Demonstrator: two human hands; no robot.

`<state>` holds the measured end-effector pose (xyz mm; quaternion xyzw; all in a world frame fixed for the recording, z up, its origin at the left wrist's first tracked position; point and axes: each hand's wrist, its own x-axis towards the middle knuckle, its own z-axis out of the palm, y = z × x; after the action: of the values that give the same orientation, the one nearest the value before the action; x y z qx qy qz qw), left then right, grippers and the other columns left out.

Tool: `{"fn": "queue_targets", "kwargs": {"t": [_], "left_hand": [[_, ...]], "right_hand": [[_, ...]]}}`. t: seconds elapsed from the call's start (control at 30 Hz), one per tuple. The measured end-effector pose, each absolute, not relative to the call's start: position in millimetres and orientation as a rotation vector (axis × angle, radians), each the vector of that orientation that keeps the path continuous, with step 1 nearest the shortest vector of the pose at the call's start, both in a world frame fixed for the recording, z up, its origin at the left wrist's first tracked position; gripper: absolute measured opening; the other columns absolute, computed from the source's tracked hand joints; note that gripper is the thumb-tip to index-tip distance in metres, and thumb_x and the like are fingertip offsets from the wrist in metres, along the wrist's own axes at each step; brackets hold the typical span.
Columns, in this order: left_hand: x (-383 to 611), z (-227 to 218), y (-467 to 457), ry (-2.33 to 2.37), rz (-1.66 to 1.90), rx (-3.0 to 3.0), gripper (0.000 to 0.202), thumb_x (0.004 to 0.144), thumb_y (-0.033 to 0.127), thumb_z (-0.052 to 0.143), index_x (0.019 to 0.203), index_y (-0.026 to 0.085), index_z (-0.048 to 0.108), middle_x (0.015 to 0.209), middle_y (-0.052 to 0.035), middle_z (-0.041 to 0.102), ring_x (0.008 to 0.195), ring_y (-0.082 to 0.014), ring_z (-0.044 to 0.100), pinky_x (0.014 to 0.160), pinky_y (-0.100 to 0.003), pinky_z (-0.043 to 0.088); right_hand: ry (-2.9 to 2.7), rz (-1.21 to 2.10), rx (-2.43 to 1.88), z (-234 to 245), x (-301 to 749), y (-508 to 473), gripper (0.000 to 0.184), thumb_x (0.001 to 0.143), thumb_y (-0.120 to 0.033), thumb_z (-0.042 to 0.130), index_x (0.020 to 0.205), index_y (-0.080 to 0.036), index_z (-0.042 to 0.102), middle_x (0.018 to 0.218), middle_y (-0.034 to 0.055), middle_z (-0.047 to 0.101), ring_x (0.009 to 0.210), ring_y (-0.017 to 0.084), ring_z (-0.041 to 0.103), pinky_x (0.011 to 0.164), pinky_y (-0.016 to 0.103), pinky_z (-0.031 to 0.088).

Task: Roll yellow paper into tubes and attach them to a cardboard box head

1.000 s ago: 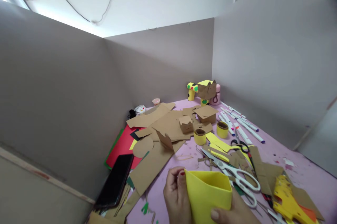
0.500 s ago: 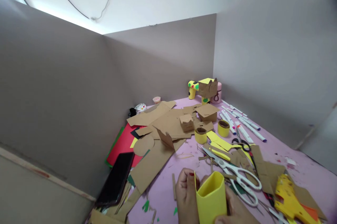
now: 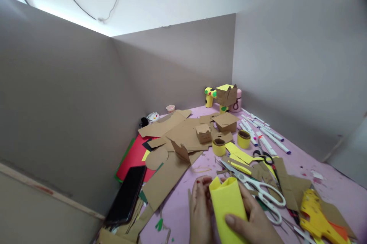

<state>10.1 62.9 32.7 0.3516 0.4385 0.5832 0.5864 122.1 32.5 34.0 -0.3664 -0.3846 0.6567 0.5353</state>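
At the bottom centre both hands hold a sheet of yellow paper (image 3: pixel 226 204) rolled into a tube over the pink table (image 3: pixel 329 183). My left hand (image 3: pixel 199 209) grips its left side, fingers curled at the top edge. My right hand (image 3: pixel 254 223) wraps the right side, thumb pressed flat on the front. White-handled scissors (image 3: pixel 258 190) lie just right of the tube.
Brown cardboard pieces (image 3: pixel 177 137) and small cardboard boxes cover the middle. Two yellow-wrapped rolls (image 3: pixel 219 147), several markers (image 3: pixel 266 133), black scissors (image 3: pixel 265 158), a phone (image 3: pixel 127 194) on red paper, a yellow cutout (image 3: pixel 315 217) and a cardboard-and-yellow model (image 3: pixel 223 97) lie around. Grey partition walls enclose the table.
The yellow sheet went from a wide open loop to a narrow, tightly rolled tube. My right thumb moved up onto its front, and both hands shifted slightly up and right.
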Motion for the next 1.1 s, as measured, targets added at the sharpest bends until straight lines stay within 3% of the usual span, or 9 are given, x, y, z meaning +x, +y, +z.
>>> {"fn": "queue_targets", "kwargs": {"t": [0.1,0.17,0.3,0.43,0.6,0.77,0.9,0.97,1.1], "left_hand": [[12.9,29.2,49.0,0.911,1.450,0.754,0.063,0.063,0.065,0.066,0.107,0.022,0.055,0.100,-0.0104,0.068,0.088,-0.0245,0.066,0.075,-0.033,0.051],[13.4,23.5,39.4,0.888,1.403,0.842,0.077,0.049,0.055,0.081,0.113,0.023,0.054,0.105,-0.0111,0.067,0.091,-0.0267,0.066,0.076,-0.033,0.052],[4.4,11.0,33.2,0.923,1.324,1.167,0.053,0.052,0.048,0.081,0.095,0.020,0.067,0.102,-0.0116,0.068,0.111,-0.0319,0.056,0.094,-0.040,0.044],[-6.0,5.6,36.3,0.909,1.210,1.374,0.048,0.055,0.045,0.080,0.094,0.020,0.067,0.110,-0.0130,0.066,0.124,-0.0325,0.044,0.105,-0.045,0.033],[-1.5,1.0,29.0,0.927,1.196,1.328,0.057,0.046,0.050,0.083,0.091,0.018,0.067,0.136,-0.0177,0.047,0.133,-0.0382,0.031,0.106,-0.046,0.030],[-0.9,-8.9,26.4,0.928,1.148,1.322,0.066,0.043,0.042,0.085,0.100,0.016,0.065,0.141,-0.0196,0.040,0.129,-0.0396,0.037,0.103,-0.045,0.034],[-11.5,0.8,34.0,0.894,0.982,1.472,0.082,0.042,0.041,0.086,0.116,0.017,0.061,0.144,-0.0202,0.036,0.135,-0.0389,0.027,0.107,-0.050,0.027],[-17.5,13.2,38.3,0.851,0.858,1.546,0.092,0.040,0.044,0.086,0.124,0.020,0.057,0.148,-0.0174,0.030,0.137,-0.0379,0.024,0.108,-0.051,0.024],[-23.6,36.4,44.3,0.720,0.849,1.585,0.089,0.050,0.066,0.071,0.126,0.021,0.056,0.141,-0.0152,0.045,0.135,-0.0344,0.031,0.110,-0.052,0.018]], "right_hand": [[-0.926,1.344,-1.033,17.9,119.6,32.7,0.083,0.060,-0.050,0.077,0.128,-0.024,0.037,0.126,0.0147,0.057,0.107,0.031,0.059,0.087,0.039,0.049],[-1.030,1.213,-1.086,3.3,115.3,30.6,0.087,0.061,-0.052,0.074,0.133,-0.022,0.036,0.132,0.0168,0.051,0.114,0.033,0.054,0.093,0.040,0.045],[-1.222,1.114,-1.116,-21.6,107.6,24.1,0.084,0.071,-0.054,0.062,0.138,-0.015,0.032,0.129,0.0206,0.051,0.118,0.034,0.051,0.098,0.044,0.041],[-1.285,1.107,-1.114,-31.9,107.5,19.4,0.095,0.062,-0.046,0.071,0.140,-0.015,0.027,0.140,0.0210,0.039,0.130,0.036,0.036,0.104,0.046,0.033],[-1.243,1.339,-1.042,-32.6,111.9,14.1,0.085,0.072,-0.043,0.061,0.143,-0.019,0.021,0.115,0.0153,0.059,0.103,0.030,0.060,0.091,0.044,0.045],[-1.338,1.226,-1.181,-29.5,114.5,12.7,0.065,0.070,-0.032,0.061,0.131,-0.019,0.042,0.116,0.0148,0.058,0.107,0.031,0.056,0.094,0.045,0.042],[-1.348,1.254,-1.016,-20.2,112.9,12.9,0.046,0.067,-0.034,0.066,0.111,-0.023,0.055,0.099,0.0099,0.064,0.094,0.031,0.062,0.082,0.044,0.050],[-1.295,1.351,-0.933,-10.6,111.6,13.6,0.045,0.065,-0.035,0.070,0.106,-0.025,0.056,0.099,0.0090,0.066,0.092,0.032,0.063,0.079,0.043,0.052],[-1.377,1.444,-0.925,12.2,112.7,17.0,0.043,0.060,-0.037,0.075,0.100,-0.025,0.063,0.092,0.0075,0.068,0.087,0.032,0.065,0.075,0.041,0.053]]}}
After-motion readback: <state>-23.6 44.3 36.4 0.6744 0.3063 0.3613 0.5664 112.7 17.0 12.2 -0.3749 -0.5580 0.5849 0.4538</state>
